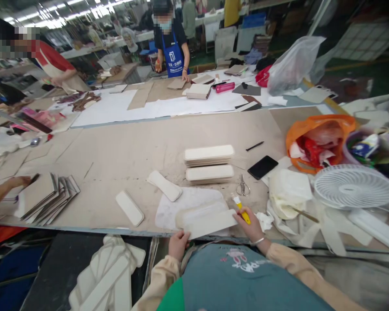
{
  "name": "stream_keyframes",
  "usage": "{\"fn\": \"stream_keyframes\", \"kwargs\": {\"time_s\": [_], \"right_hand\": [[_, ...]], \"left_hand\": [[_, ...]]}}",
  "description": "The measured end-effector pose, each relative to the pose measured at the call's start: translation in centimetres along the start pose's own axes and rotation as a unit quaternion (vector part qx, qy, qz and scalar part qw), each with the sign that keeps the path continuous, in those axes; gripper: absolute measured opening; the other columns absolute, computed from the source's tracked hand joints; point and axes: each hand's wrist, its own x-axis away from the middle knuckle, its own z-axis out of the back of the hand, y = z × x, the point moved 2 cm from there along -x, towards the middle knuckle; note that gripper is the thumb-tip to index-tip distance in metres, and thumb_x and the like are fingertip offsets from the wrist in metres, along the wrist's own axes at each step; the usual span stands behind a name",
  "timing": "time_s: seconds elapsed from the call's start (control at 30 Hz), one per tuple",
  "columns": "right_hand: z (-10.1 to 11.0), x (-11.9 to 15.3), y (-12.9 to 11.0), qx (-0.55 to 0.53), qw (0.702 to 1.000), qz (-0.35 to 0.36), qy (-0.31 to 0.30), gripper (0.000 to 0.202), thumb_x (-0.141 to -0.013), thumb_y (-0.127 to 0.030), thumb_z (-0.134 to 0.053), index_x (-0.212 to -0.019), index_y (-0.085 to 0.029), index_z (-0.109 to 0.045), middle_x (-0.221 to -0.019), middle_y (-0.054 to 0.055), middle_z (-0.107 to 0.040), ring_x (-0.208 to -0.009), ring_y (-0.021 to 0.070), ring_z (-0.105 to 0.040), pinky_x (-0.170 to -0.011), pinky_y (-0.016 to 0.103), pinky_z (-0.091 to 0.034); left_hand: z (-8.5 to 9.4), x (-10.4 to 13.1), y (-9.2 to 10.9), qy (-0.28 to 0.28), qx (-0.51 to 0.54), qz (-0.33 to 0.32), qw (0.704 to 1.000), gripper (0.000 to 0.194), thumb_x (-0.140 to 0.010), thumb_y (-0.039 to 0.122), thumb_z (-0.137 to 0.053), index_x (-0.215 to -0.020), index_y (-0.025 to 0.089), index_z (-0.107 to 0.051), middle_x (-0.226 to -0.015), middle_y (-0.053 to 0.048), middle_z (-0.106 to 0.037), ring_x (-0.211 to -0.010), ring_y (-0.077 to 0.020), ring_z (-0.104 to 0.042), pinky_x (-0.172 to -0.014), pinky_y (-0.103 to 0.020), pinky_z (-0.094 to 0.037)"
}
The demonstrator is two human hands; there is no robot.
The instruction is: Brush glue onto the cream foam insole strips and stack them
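A long cream-white strip (210, 225) is held at the near table edge, over a paler rounded piece (194, 212) on a white sheet (165, 207). My left hand (178, 244) pinches its left end. At its right end are the fingers of my right hand (251, 225), which also grips a yellow-handled tool (245, 214) with a pale tip, perhaps a brush. Beyond the sheet lie two stacks of rounded cream pieces, a far stack (209, 154) and a near stack (209, 173). Looser rounded pieces (129, 208) lie to the left.
Scissors (243, 186), a black phone (262, 167) and a pen (254, 146) lie right of the stacks. Farther right are an orange bag (293, 138) and a white fan (353, 186). At left, a co-worker's hand (19, 181) touches stacked boards (40, 196). Cream strips (106, 276) are piled below the table.
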Motion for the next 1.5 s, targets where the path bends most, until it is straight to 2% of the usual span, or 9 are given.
{"fn": "stream_keyframes", "kwargs": {"time_s": [0.1, 0.23, 0.53, 0.8, 1.03, 1.17, 1.3, 1.5], "right_hand": [[-1.2, -1.3, 0.1, 0.012, 1.000, 0.000, 0.011, 0.032, -0.073, -0.046, -0.064, -0.081, -0.022, -0.044, -0.078, 0.002, -0.062, -0.069, 0.0197, -0.059, -0.067, 0.034, -0.048], [-2.5, -2.9, -0.2, 0.082, 0.996, 0.030, 0.031, 0.030, -0.074, -0.046, -0.063, -0.078, -0.022, -0.046, -0.071, 0.001, -0.061, -0.065, 0.0197, -0.057, -0.064, 0.033, -0.046], [-4.3, -4.1, -0.3, 0.162, 0.982, 0.080, 0.053, 0.021, -0.080, -0.041, -0.055, -0.075, -0.022, -0.046, -0.068, 0.000, -0.057, -0.062, 0.0172, -0.055, -0.061, 0.029, -0.043], [-4.9, -4.5, 0.6, 0.194, 0.976, 0.079, 0.061, 0.022, -0.081, -0.041, -0.053, -0.074, -0.022, -0.045, -0.069, 0.000, -0.054, -0.064, 0.0176, -0.053, -0.064, 0.030, -0.042], [-3.7, -3.9, 1.4, 0.207, 0.972, 0.071, 0.082, 0.024, -0.083, -0.042, -0.053, -0.075, -0.021, -0.045, -0.068, 0.000, -0.053, -0.064, 0.0166, -0.051, -0.064, 0.029, -0.042], [-3.5, -3.5, 1.9, 0.212, 0.972, 0.083, 0.062, 0.027, -0.079, -0.044, -0.059, -0.080, -0.021, -0.045, -0.077, 0.002, -0.056, -0.071, 0.0182, -0.054, -0.069, 0.031, -0.043], [-3.9, -3.6, 1.9, 0.221, 0.970, 0.090, 0.049, 0.023, -0.078, -0.040, -0.058, -0.082, -0.021, -0.045, -0.084, 0.005, -0.058, -0.077, 0.0202, -0.055, -0.072, 0.034, -0.044], [-4.5, -4.0, 1.2, 0.213, 0.972, 0.082, 0.064, 0.020, -0.077, -0.036, -0.056, -0.079, -0.022, -0.043, -0.081, 0.004, -0.055, -0.078, 0.0214, -0.054, -0.073, 0.035, -0.044]], "left_hand": [[1.2, -1.7, 0.3, 0.046, -0.082, -0.033, 0.995, 0.029, -0.064, 0.046, -0.062, -0.063, 0.017, -0.057, -0.052, 0.004, -0.054, -0.054, -0.0128, -0.053, -0.054, -0.023, -0.042], [1.8, -3.5, 1.0, 0.087, -0.190, -0.059, 0.976, 0.026, -0.068, 0.045, -0.059, -0.063, 0.019, -0.056, -0.058, 0.002, -0.057, -0.063, -0.0161, -0.055, -0.062, -0.026, -0.040], [2.0, -5.6, 1.6, 0.066, -0.331, -0.040, 0.940, 0.025, -0.076, 0.043, -0.056, -0.065, 0.021, -0.057, -0.064, 0.000, -0.062, -0.068, -0.0181, -0.059, -0.063, -0.026, -0.037], [2.2, -7.0, 1.5, 0.038, -0.375, -0.029, 0.926, 0.027, -0.079, 0.045, -0.053, -0.066, 0.021, -0.056, -0.064, -0.001, -0.062, -0.068, -0.0188, -0.059, -0.061, -0.026, -0.035], [2.3, -7.1, 1.6, 0.018, -0.379, -0.031, 0.925, 0.028, -0.080, 0.045, -0.052, -0.066, 0.021, -0.055, -0.064, 0.000, -0.063, -0.066, -0.0175, -0.059, -0.060, -0.025, -0.035], [2.3, -7.1, 1.6, 0.013, -0.374, -0.030, 0.927, 0.028, -0.080, 0.045, -0.052, -0.065, 0.021, -0.055, -0.064, 0.000, -0.064, -0.065, -0.0174, -0.060, -0.059, -0.025, -0.035], [2.3, -7.2, 1.6, 0.012, -0.373, -0.031, 0.927, 0.030, -0.079, 0.047, -0.053, -0.064, 0.021, -0.054, -0.063, 0.000, -0.063, -0.066, -0.0176, -0.060, -0.060, -0.025, -0.036], [2.3, -7.3, 1.5, 0.008, -0.383, -0.036, 0.923, 0.030, -0.077, 0.049, -0.053, -0.066, 0.021, -0.054, -0.062, 0.000, -0.061, -0.065, -0.0182, -0.059, -0.060, -0.027, -0.036]]}}
